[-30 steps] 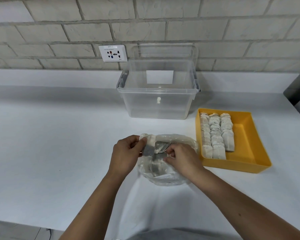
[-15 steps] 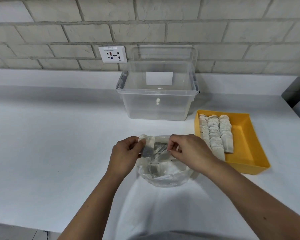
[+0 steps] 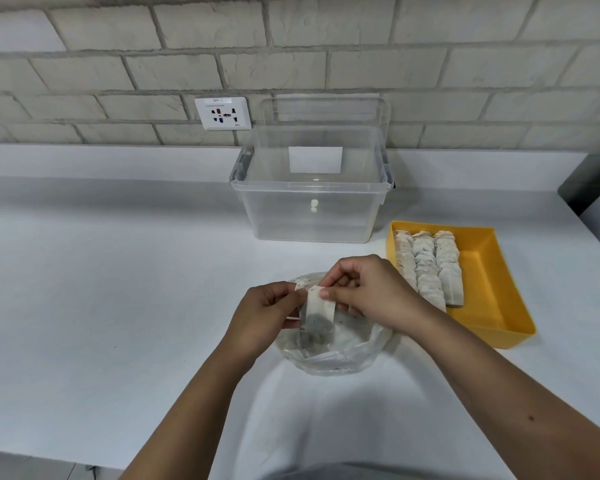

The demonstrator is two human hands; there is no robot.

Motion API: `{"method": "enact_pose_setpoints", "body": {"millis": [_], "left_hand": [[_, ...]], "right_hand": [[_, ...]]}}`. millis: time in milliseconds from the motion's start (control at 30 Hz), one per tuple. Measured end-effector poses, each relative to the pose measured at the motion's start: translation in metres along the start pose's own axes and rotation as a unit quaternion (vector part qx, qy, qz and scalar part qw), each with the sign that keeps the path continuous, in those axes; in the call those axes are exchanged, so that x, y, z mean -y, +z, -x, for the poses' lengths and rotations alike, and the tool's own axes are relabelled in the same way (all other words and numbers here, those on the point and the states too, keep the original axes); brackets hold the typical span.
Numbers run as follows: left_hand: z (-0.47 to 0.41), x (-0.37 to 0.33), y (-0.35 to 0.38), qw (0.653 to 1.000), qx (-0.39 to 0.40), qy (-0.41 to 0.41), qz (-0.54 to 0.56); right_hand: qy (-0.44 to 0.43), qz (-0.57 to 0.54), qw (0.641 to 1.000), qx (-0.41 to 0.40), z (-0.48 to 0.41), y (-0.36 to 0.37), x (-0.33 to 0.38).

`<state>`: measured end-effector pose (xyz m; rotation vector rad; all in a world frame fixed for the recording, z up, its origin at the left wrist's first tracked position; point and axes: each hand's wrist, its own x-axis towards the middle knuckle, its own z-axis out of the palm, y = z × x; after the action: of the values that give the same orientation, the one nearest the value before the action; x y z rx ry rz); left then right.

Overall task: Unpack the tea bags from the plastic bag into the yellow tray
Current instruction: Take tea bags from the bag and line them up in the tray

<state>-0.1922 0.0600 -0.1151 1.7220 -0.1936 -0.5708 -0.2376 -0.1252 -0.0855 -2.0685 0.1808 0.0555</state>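
Your right hand (image 3: pixel 364 292) pinches one tea bag (image 3: pixel 321 311) at its top edge, between the thumb and the forefinger, and its other fingers are curled; the tea bag hangs upright over the mouth of the plastic bag (image 3: pixel 336 351), with its dark lower part at the opening. Your left hand (image 3: pixel 264 317) is closed on the left rim of the plastic bag and grips it with curled fingers, just beside the tea bag. The plastic bag lies on the white counter (image 3: pixel 118 306) in front of you, and more tea bags show dimly through it; how many, I cannot tell.

The yellow tray (image 3: pixel 485 289) stands on the counter to the right of your right hand, near but apart from the plastic bag; three rows of tea bags (image 3: pixel 426 268) are packed along its left side, and its right side is bare yellow. Behind, a clear plastic box (image 3: pixel 312 209) stands against the brick wall (image 3: pixel 326 39), with a wall socket (image 3: pixel 223 113) to its left.
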Motion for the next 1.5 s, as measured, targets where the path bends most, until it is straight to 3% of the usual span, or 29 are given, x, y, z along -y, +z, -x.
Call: {"method": "enact_pose_setpoints", "body": {"millis": [200,333,433,633,800,967,1067,1233,1367,1500], "left_hand": [[0.003,-0.001,-0.001,1.0,0.008,0.011,-0.012],[-0.002,0.008,-0.005,0.994,-0.064,0.033,-0.083],[-0.005,0.01,-0.01,0.989,-0.103,0.035,-0.102],[-0.007,0.013,-0.012,0.989,-0.107,0.033,-0.099],[-0.008,0.013,-0.013,0.989,-0.106,0.032,-0.101],[-0.008,0.011,-0.015,0.99,-0.111,0.033,-0.084],[-0.009,0.011,-0.016,0.99,-0.12,0.037,-0.071],[-0.011,0.009,-0.011,0.986,-0.148,0.04,-0.056],[-0.008,0.005,-0.002,0.99,-0.129,0.043,-0.041],[-0.002,-0.002,0.006,0.994,-0.095,0.016,0.051]], "right_hand": [[-0.004,-0.039,0.999,-0.023,-0.004,0.009,-0.004],[0.025,-0.081,0.995,-0.052,-0.007,0.017,-0.018],[0.045,-0.001,0.999,-0.02,-0.006,0.031,-0.038],[0.039,0.193,0.978,0.063,-0.007,0.057,-0.048],[0.049,0.23,0.97,0.066,-0.009,0.06,-0.048],[0.049,0.124,0.991,0.002,-0.001,0.032,-0.05],[0.074,-0.042,0.996,-0.01,0.009,0.014,-0.05],[0.106,-0.3,0.948,0.034,0.023,0.001,-0.045],[0.103,-0.379,0.919,0.037,0.024,0.006,-0.037],[0.122,-0.389,0.913,0.01,0.019,0.018,-0.032]]}}
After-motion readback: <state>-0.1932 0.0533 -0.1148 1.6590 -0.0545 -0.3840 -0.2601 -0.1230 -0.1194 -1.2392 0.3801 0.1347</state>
